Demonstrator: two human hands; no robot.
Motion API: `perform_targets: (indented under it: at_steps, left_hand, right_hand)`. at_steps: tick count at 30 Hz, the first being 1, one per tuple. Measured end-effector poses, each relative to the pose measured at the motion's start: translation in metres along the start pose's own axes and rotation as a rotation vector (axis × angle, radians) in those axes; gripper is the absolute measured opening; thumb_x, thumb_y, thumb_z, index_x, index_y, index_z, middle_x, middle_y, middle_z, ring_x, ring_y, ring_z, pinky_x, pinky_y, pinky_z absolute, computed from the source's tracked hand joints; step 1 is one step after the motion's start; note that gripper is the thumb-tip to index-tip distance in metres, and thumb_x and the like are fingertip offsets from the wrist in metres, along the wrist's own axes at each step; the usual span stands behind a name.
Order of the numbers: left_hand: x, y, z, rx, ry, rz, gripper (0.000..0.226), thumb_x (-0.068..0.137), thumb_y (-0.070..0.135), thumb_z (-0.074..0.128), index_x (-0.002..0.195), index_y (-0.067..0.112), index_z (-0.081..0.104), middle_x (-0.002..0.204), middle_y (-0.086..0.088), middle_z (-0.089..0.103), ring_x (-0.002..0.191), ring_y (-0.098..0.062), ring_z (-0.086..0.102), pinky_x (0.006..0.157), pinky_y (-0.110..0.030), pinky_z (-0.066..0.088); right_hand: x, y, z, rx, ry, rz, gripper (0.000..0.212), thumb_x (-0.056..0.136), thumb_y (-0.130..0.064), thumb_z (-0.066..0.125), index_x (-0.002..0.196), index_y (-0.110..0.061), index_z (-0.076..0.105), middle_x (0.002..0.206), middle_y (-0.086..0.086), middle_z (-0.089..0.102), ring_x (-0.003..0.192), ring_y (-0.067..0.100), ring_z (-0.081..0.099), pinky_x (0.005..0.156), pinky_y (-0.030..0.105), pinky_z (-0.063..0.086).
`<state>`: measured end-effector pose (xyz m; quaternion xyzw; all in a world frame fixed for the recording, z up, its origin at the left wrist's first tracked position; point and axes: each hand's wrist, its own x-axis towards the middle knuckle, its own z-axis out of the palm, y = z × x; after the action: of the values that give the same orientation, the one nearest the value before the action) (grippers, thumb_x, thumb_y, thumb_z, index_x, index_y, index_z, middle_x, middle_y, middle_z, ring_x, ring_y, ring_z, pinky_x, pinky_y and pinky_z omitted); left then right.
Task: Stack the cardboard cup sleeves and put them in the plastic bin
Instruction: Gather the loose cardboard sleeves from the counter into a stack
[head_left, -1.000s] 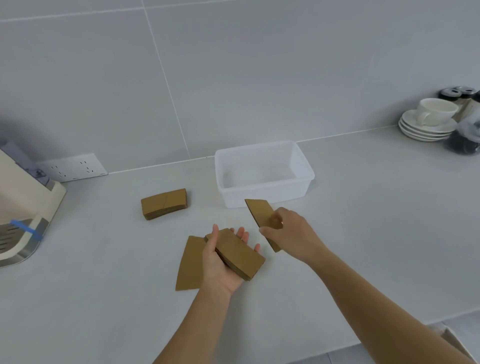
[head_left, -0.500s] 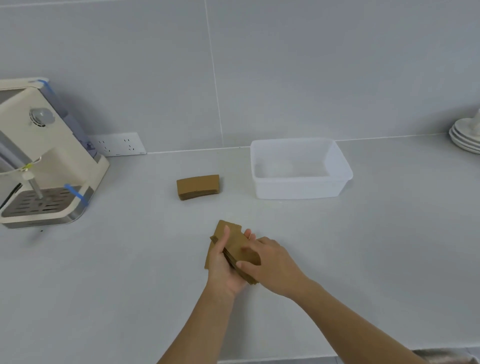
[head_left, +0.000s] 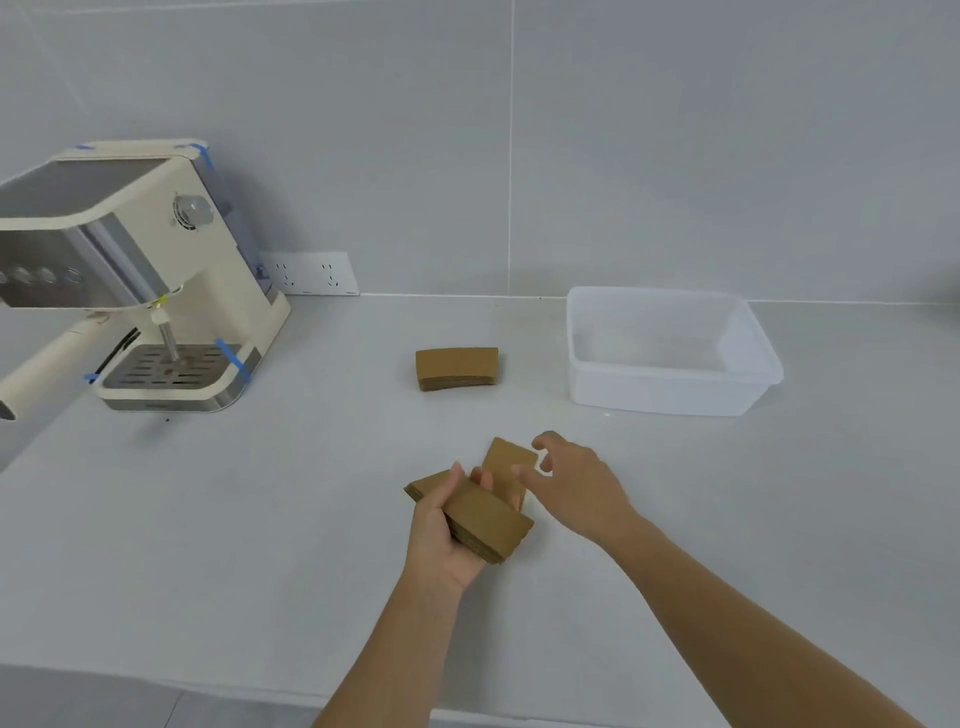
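My left hand (head_left: 441, 535) grips a stack of brown cardboard cup sleeves (head_left: 485, 522), held palm up just above the counter. A single flat sleeve (head_left: 509, 465) lies on the counter right behind that stack. My right hand (head_left: 576, 480) hovers beside it with fingers spread and nothing in them. A second stack of sleeves (head_left: 457, 368) rests on the counter farther back. The clear plastic bin (head_left: 670, 395) stands at the back right, with nothing inside it.
A cream espresso machine (head_left: 140, 280) with blue tape stands at the back left, its handle sticking out toward the left edge. A wall socket (head_left: 311, 274) sits behind it. The counter's front edge runs along the bottom of the view.
My right hand laid its sleeve onto the stack in my left hand, then lifted off and opened. The camera view swung left, bringing the espresso machine fully into view.
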<state>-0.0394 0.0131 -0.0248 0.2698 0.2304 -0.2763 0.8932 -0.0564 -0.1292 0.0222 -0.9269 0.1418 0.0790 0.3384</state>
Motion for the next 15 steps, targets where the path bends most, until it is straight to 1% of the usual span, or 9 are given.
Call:
perform_targets:
  at_steps: [2, 5, 7, 9, 12, 15]
  left_hand:
    - [-0.002, 0.007, -0.006, -0.036, 0.014, 0.038, 0.017, 0.074, 0.018, 0.073, 0.084, 0.010, 0.061, 0.082, -0.009, 0.068, 0.079, -0.025, 0.068, 0.076, -0.054, 0.056]
    - [-0.007, 0.016, -0.016, -0.068, 0.022, 0.076, 0.018, 0.072, 0.017, 0.073, 0.083, 0.011, 0.060, 0.080, -0.010, 0.067, 0.080, -0.023, 0.065, 0.077, -0.054, 0.055]
    - [-0.011, 0.022, -0.022, -0.078, 0.040, 0.107, 0.020, 0.070, 0.016, 0.073, 0.083, 0.012, 0.059, 0.077, -0.010, 0.068, 0.080, -0.023, 0.065, 0.081, -0.056, 0.053]
    - [-0.015, 0.027, -0.028, -0.086, 0.057, 0.135, 0.022, 0.069, 0.016, 0.074, 0.084, 0.012, 0.059, 0.079, -0.010, 0.068, 0.079, -0.023, 0.065, 0.083, -0.057, 0.052]
    - [-0.020, 0.032, -0.037, -0.100, 0.063, 0.157, 0.025, 0.066, 0.016, 0.075, 0.085, 0.012, 0.059, 0.081, -0.011, 0.067, 0.080, -0.024, 0.065, 0.081, -0.058, 0.053]
    - [-0.025, 0.036, -0.045, -0.109, 0.072, 0.172, 0.024, 0.065, 0.018, 0.075, 0.082, 0.011, 0.060, 0.082, -0.012, 0.068, 0.081, -0.025, 0.065, 0.079, -0.059, 0.053]
  right_hand:
    - [0.007, -0.001, 0.006, -0.134, 0.073, 0.023, 0.043, 0.091, -0.042, 0.044, 0.123, -0.015, 0.044, 0.113, 0.007, 0.060, 0.102, 0.026, 0.057, 0.079, 0.035, 0.044]
    - [0.013, 0.001, 0.022, -0.260, 0.120, 0.049, 0.048, 0.091, -0.049, 0.039, 0.121, -0.011, 0.040, 0.115, 0.009, 0.060, 0.105, 0.028, 0.055, 0.077, 0.036, 0.042]
    - [0.017, 0.000, 0.034, -0.313, 0.126, 0.084, 0.056, 0.088, -0.057, 0.037, 0.120, -0.011, 0.038, 0.114, 0.009, 0.059, 0.104, 0.027, 0.054, 0.078, 0.036, 0.041]
    - [0.021, -0.002, 0.046, -0.383, 0.127, 0.123, 0.068, 0.084, -0.065, 0.034, 0.127, -0.012, 0.033, 0.118, 0.008, 0.057, 0.107, 0.027, 0.053, 0.081, 0.038, 0.040]
    - [0.025, -0.007, 0.064, -0.467, 0.146, 0.144, 0.085, 0.078, -0.074, 0.029, 0.137, -0.014, 0.022, 0.126, 0.006, 0.053, 0.111, 0.027, 0.050, 0.084, 0.042, 0.039]
    - [0.030, -0.009, 0.077, -0.508, 0.149, 0.132, 0.094, 0.075, -0.078, 0.026, 0.143, -0.015, 0.011, 0.136, 0.007, 0.046, 0.118, 0.028, 0.044, 0.086, 0.045, 0.037]
